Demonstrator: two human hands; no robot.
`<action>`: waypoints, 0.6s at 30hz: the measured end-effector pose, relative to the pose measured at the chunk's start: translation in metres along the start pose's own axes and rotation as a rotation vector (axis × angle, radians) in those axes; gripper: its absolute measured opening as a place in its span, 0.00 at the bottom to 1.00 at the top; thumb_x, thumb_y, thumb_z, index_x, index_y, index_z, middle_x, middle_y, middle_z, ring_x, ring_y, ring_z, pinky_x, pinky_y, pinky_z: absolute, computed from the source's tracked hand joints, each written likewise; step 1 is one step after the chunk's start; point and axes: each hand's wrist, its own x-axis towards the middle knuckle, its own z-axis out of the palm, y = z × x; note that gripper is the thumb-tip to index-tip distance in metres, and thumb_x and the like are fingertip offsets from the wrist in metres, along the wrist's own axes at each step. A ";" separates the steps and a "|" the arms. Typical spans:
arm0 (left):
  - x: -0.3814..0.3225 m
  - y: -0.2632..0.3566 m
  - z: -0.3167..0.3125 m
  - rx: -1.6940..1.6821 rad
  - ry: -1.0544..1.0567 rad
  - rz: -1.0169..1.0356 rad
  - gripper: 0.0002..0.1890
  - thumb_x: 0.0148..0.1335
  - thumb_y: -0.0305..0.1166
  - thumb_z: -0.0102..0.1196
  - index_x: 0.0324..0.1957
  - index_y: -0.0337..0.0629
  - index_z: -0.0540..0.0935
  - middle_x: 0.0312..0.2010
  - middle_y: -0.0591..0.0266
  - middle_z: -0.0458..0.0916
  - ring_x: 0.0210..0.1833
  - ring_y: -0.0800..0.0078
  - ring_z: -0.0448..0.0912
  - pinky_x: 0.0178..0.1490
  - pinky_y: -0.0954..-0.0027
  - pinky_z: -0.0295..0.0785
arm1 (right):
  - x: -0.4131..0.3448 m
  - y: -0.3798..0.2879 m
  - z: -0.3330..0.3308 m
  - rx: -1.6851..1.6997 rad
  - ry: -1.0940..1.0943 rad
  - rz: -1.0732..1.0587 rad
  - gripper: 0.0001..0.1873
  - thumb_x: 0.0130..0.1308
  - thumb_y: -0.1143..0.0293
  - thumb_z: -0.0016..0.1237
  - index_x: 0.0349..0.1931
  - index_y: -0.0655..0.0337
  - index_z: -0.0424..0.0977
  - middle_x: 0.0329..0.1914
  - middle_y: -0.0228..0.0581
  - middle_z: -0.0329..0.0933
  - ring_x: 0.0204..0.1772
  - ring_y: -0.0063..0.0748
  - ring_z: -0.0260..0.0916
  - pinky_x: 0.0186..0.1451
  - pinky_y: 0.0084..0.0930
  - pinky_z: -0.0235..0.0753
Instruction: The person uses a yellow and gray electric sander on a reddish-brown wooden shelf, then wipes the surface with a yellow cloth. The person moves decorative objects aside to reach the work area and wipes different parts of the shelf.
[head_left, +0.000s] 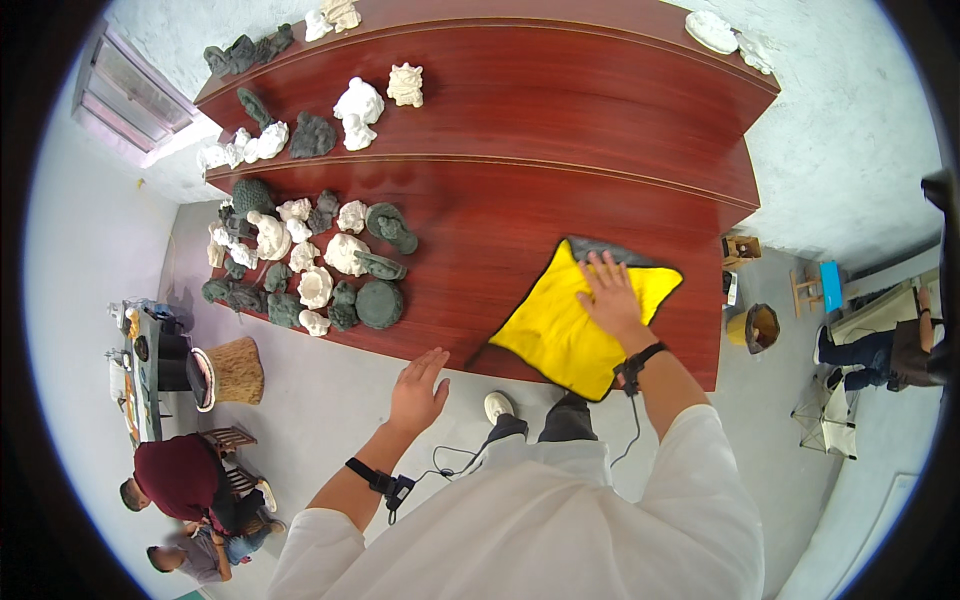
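My right hand (611, 294) lies flat, fingers spread, on a yellow cloth (568, 330) with dark edging. One far corner of the cloth is folded over and shows its grey side. The cloth rests on the lowest level of a stepped reddish-brown wooden table (480, 225), and its near corner hangs past the front edge. Just off that edge, to the left, my left hand (418, 390) is held in the air with nothing in it, its thumb apart from the extended fingers. A round dark green carved piece (379, 304) is the nearest of the figurines to that hand.
White and dark figurines (303, 255) crowd the table's left side. More, including a cream one (406, 84), stand on the upper steps. At right are a yellow bin (753, 328), a blue-topped easel (830, 286) and a person (892, 352). Two people sit at lower left near a stump stool (238, 370).
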 end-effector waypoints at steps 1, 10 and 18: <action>0.003 0.002 -0.001 -0.002 0.014 -0.002 0.31 0.70 0.27 0.69 0.75 0.39 0.81 0.74 0.47 0.84 0.75 0.46 0.82 0.77 0.47 0.77 | 0.003 0.019 -0.005 -0.018 -0.055 0.071 0.37 0.84 0.45 0.52 0.88 0.45 0.66 0.96 0.39 0.59 0.98 0.51 0.48 0.97 0.61 0.47; 0.060 0.049 -0.025 -0.002 0.145 -0.100 0.31 0.72 0.26 0.68 0.76 0.37 0.79 0.73 0.43 0.84 0.72 0.41 0.82 0.75 0.47 0.78 | 0.009 0.100 -0.058 0.070 -0.036 0.143 0.35 0.79 0.46 0.60 0.81 0.51 0.75 0.94 0.50 0.60 0.95 0.60 0.54 0.94 0.61 0.57; 0.136 0.132 -0.074 -0.045 0.324 -0.077 0.32 0.74 0.25 0.69 0.79 0.39 0.78 0.70 0.45 0.86 0.70 0.42 0.84 0.72 0.51 0.81 | -0.038 0.130 -0.195 0.323 0.230 0.119 0.29 0.77 0.60 0.65 0.74 0.61 0.79 0.80 0.55 0.79 0.79 0.61 0.77 0.81 0.49 0.78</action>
